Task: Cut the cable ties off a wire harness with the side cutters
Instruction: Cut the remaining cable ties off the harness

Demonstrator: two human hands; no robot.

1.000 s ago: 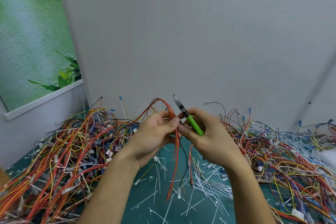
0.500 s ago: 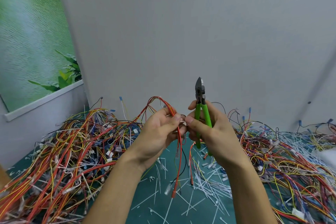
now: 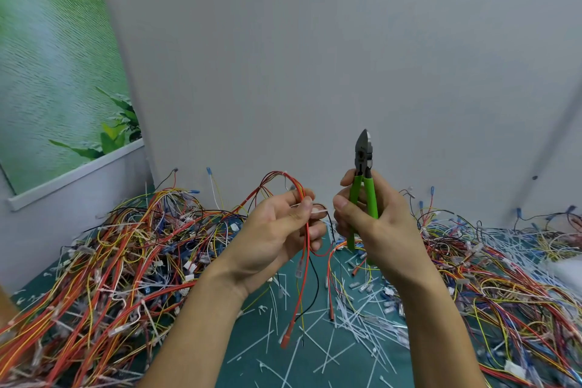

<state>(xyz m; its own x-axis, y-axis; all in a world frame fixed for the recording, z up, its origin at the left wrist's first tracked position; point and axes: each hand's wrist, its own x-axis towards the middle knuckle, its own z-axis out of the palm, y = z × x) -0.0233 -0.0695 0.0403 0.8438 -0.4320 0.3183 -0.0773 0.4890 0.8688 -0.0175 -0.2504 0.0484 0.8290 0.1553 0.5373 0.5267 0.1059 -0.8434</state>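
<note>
One wire harness (image 3: 299, 268) in left hand (image 3: 271, 236), side cutters (image 3: 364, 164) in right hand (image 3: 381, 230).

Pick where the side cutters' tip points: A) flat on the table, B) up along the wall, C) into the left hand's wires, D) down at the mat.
B: the right hand grips the side cutters upright by the green handles, tip up, apart from the wire harness in the left hand.

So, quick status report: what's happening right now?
Left hand grips red-and-orange wire harness. Right hand holds green-handled side cutters upright, clear of the wires. No obstruction seen.
</note>
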